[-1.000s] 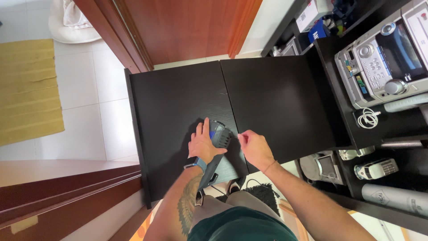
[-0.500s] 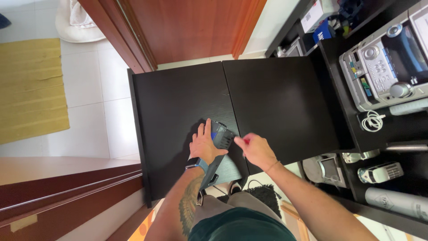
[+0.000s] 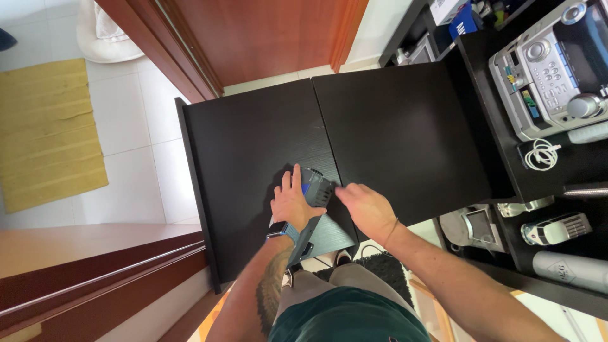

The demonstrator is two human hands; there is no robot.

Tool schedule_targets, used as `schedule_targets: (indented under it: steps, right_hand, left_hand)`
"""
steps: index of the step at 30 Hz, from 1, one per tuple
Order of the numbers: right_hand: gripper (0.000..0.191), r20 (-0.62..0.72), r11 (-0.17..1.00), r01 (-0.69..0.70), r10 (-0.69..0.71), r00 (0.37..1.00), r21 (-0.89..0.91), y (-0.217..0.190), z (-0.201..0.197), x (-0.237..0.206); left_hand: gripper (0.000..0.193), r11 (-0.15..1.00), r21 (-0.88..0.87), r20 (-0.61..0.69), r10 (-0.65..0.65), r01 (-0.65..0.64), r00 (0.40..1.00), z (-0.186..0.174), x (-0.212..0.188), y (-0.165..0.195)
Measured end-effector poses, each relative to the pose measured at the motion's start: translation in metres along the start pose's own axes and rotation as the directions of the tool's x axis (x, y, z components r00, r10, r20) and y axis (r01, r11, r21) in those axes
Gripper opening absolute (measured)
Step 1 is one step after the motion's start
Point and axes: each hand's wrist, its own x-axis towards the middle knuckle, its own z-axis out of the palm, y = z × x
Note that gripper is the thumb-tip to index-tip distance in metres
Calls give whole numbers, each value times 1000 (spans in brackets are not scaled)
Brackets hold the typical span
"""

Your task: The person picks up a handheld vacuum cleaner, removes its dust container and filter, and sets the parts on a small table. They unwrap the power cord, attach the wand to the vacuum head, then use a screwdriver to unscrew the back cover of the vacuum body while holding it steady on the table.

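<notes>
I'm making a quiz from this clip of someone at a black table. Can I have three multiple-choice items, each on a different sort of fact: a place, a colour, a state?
1. Where does the dark device with the blue stripe lie?
A. on the floor tiles
B. on the black table, near its front edge
C. on the shelf by the stereo

2. What colour is the mat on the floor at left?
A. yellow
B. red
C. blue

3. How is the left hand placed?
A. in a fist, raised
B. hidden under the table
C. flat, fingers spread, on the device

Answers: 1 B, it rests on the black table between both hands. 2 A, the mat is yellow. 3 C, its palm lies over the device's left side, while the right hand touches the right side.
</notes>
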Motion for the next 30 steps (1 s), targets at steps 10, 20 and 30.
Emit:
schedule_targets:
  steps: [10,20,30]
  right_hand:
    - [14,-92,958,-253,266,959,136,0,12,-4]
    - [22,-35,704,-479,580,814,524,12,-6,-24]
    - [23,200,249,-495,697,688,833,27,2,-60]
  left_hand:
    - [140,1000,20,-3,-6,6,1000,3,2,1]
    - [134,992,-69,-187,92,-106,978,5,-11,-10]
    - [75,972,-188,-422,49,-140,905,70,-83,-29]
